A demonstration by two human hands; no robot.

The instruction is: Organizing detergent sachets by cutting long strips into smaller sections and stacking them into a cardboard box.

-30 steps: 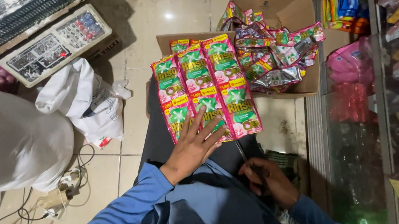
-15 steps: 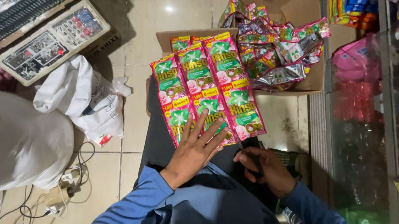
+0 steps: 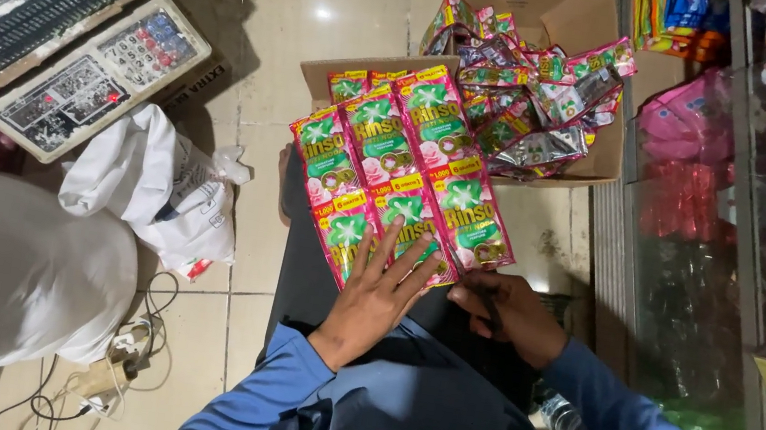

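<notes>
My left hand (image 3: 374, 297) lies flat, fingers spread, pressing the near edge of the sachet strips (image 3: 399, 172) on my lap; it grips nothing. My right hand (image 3: 510, 313) is curled at the strips' lower right corner; what it pinches I cannot tell. Versus a second ago: the right hand has come up from my lap to that corner, so the strips are now steadied from both sides. Beyond, the cardboard box (image 3: 575, 11) on the floor holds a loose heap of more sachets (image 3: 534, 86).
</notes>
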